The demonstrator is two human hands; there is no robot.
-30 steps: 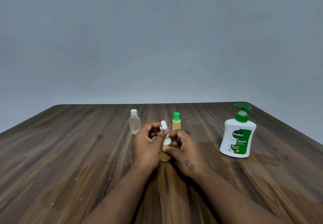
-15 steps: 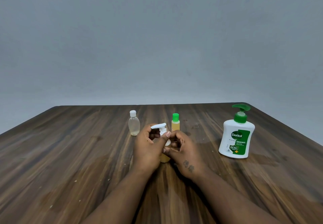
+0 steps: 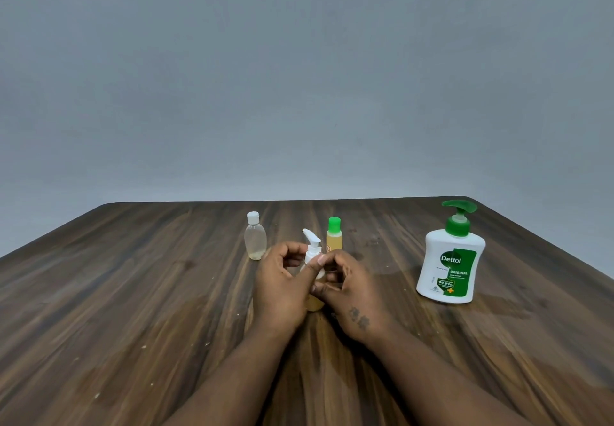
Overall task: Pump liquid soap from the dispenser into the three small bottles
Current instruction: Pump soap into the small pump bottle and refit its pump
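The surface [image 3: 133, 292] is dark brown woodgrain. The dispenser [image 3: 450, 259] is white with a green pump and label. The green-capped bottle [image 3: 334, 239] is amber, the white-capped bottle [image 3: 255, 241] clear, the white-pumped bottle [image 3: 312, 251] yellowish.
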